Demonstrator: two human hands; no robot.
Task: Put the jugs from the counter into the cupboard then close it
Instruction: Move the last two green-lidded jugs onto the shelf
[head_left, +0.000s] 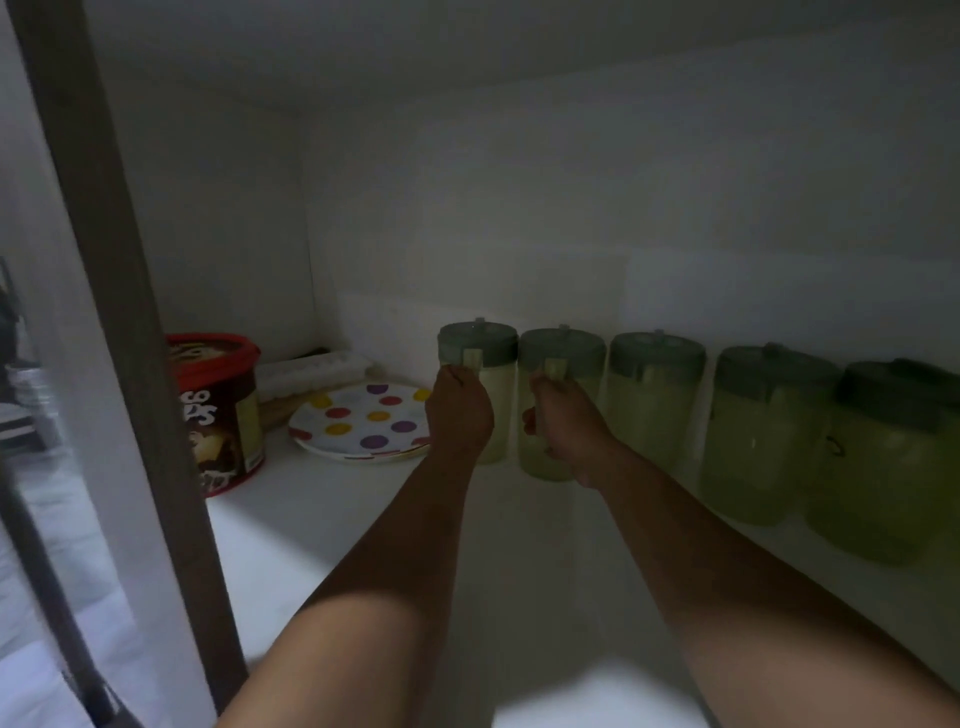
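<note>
Five jugs in the cupboard now, all in one row along the back wall (519, 208), green lids on, pale yellow-green bodies. My left hand (460, 410) is wrapped around the handle of the leftmost jug (480, 364); my right hand (563, 421) grips the handle of the second jug (563, 364). Both fists closed on handles, fingers mostly hidden behind knuckles. The three other jugs (769, 426) stand to the right, touching or nearly so.

Step in hand, as I read it: setting these two down and squaring them into the row. I can't tell if their bases are fully seated; the leftmost one's bottom is hidden behind my wrist.

How to do it well:
- Lower straight, feel the base go flat, then let go.
- Keep the handles facing out toward me like the rest.
- Don't shove left: the spotted plate (358, 421) sits just beside the leftmost jug.
- Pull both arms back without catching a lid.

Shelf (322, 530) is smooth white laminate, so the jugs should slide easily; go gently. It's dim in here, light coming only from the front. At far left, a red-lidded tub (223, 410) and a white tray (311, 371) behind the plate. The door frame (130, 312) runs dark brown at the left. The cupboard isn't closed yet.
</note>
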